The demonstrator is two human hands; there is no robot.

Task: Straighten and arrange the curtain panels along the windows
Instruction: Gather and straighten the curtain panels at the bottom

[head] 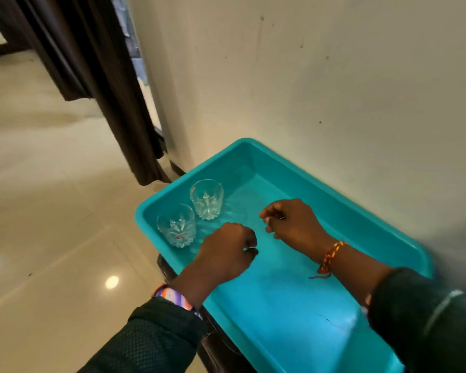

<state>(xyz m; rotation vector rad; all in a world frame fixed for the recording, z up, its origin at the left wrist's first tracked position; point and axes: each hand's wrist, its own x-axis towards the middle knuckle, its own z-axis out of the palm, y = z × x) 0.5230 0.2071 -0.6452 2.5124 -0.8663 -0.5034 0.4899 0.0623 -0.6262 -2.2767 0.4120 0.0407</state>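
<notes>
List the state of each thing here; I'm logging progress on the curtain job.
curtain: hanging in folds, untouched.
tray: set against the wall, holding two glasses.
far glass: upright, empty.
near glass: upright, empty.
left hand: curled over tray, holds nothing.
right hand: curled over tray, contents unclear.

Two glasses (176,225) (207,199), one teal tray (361,227), one dark curtain (97,76), two hands (226,249) (291,223)

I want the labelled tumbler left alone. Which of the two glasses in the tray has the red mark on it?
The nearer glass, by the teal tray's left rim and closest to the left hand. The farther glass shows no mark.
</notes>
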